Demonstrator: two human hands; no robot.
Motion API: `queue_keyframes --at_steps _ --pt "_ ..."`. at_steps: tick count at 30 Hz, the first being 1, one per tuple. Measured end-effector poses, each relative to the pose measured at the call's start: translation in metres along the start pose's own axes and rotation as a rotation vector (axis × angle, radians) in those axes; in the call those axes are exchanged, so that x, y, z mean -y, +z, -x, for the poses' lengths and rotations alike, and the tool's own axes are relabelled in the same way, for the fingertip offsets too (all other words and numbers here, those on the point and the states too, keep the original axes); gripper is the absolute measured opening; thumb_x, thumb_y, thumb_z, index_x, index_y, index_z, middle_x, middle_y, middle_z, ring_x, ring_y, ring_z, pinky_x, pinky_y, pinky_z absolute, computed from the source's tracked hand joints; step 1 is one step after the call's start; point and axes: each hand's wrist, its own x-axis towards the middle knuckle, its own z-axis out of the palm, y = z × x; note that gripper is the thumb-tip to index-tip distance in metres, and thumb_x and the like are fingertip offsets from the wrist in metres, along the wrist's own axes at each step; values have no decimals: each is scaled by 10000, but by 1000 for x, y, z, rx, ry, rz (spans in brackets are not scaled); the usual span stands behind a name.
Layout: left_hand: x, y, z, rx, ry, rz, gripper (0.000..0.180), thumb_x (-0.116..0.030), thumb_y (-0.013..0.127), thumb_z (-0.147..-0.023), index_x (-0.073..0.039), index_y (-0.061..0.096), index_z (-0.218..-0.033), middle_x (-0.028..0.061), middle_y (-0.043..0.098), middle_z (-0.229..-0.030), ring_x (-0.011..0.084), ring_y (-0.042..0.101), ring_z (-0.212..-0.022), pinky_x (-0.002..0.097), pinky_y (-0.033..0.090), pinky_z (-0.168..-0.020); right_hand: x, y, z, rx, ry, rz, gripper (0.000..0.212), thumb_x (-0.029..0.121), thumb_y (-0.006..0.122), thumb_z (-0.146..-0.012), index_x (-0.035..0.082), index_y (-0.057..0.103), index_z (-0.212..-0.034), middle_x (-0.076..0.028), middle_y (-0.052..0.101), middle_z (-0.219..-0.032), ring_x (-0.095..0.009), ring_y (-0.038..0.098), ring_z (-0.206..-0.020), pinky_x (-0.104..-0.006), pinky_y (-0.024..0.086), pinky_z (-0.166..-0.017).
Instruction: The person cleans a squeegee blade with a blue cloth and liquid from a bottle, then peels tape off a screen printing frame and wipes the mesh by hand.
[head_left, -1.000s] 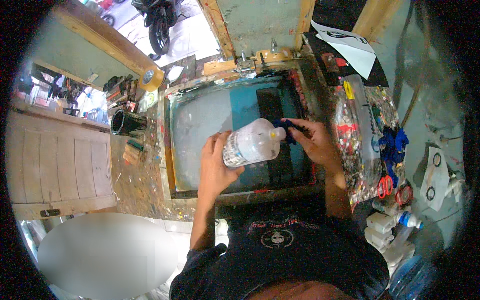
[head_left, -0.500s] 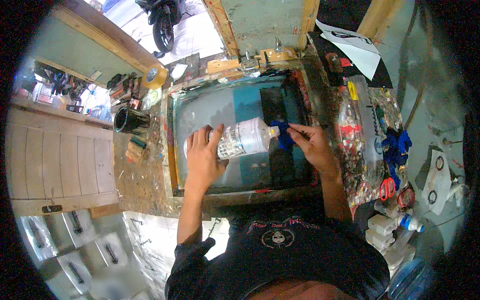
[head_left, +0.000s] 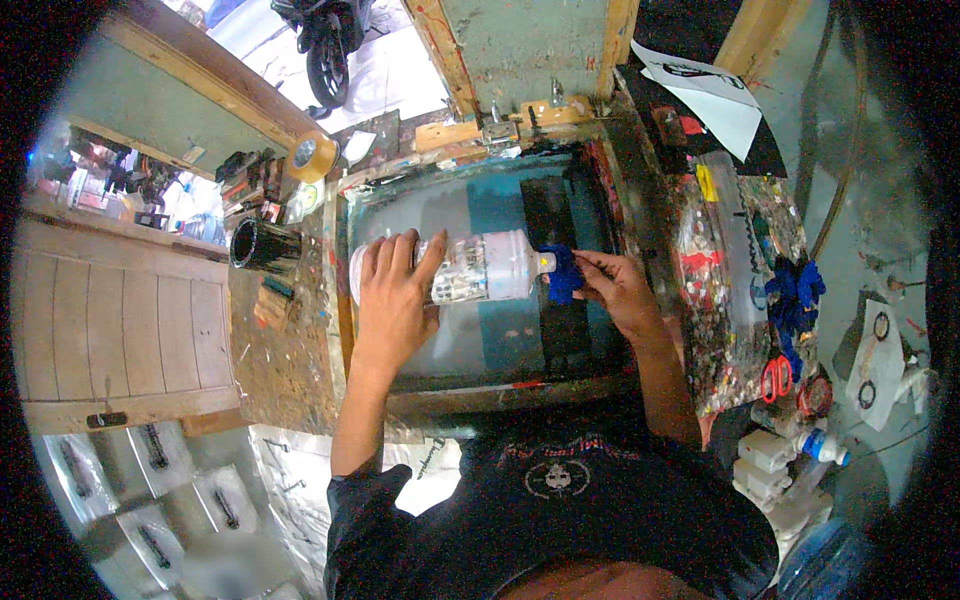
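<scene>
A white plastic bottle with a worn label lies tipped nearly level over a framed printing screen. My left hand is wrapped around the bottle's base end. At the bottle's narrow mouth, my right hand pinches a blue cloth that touches the nozzle. The screen has a grey mesh with a teal band and a dark band, inside a stained frame. Whether any liquid comes out cannot be seen.
Left of the screen stand a dark can and a tape roll. To the right are a blue rag, red-handled scissors and another bottle. Hinge clamps sit at the screen's far edge.
The bottle has shifted slightly left and turned closer to level. Both hands moved with it, the left one a little lower and leftward. The cloth stays at the mouth.
</scene>
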Motion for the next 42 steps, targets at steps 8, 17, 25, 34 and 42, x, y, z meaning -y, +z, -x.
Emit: queue_keyframes --at_steps 8,17,25,34,42 --pt "-3 -6 -11 16 57 -33 839 -18 692 -526 -105 468 -1329 190 524 -1192 349 486 -1122 481 339 -1035 -19 -12 -6 17 56 -152 316 185 548 -971 -13 584 -1215 -24 662 -1045 -78 641 -825 -230 571 -714" --pt "5 1 -16 0 88 -78 795 -15 650 -578 -93 463 -1347 183 522 -1175 343 487 -1108 473 340 -1028 -16 -8 -10 -18 71 -97 339 219 535 -972 -8 585 -1220 -84 627 -1129 -147 623 -965 -284 579 -769" --pt "4 6 -19 -20 126 -140 829 -84 684 -588 -115 457 -1385 159 534 -1179 315 490 -1135 451 328 -1043 -46 -27 -6 -173 -54 5 337 189 555 -959 -37 565 -1208 -106 587 -1111 -186 617 -932 -304 568 -737" --pt "2 0 -22 1 127 -84 843 -99 763 -586 -98 460 -1373 145 520 -1148 317 481 -1133 473 343 -1040 -29 -32 0 -186 -195 356 366 313 556 -951 43 625 -1187 -57 668 -1004 -150 616 -942 -270 506 -746" --pt "8 -1 -15 -7 110 -66 835 -34 669 -582 -97 450 -1385 159 531 -1124 330 491 -1089 469 349 -1031 -16 -16 -9 -57 62 86 321 197 513 -981 8 571 -1234 -40 655 -1104 -120 638 -913 -259 539 -775"
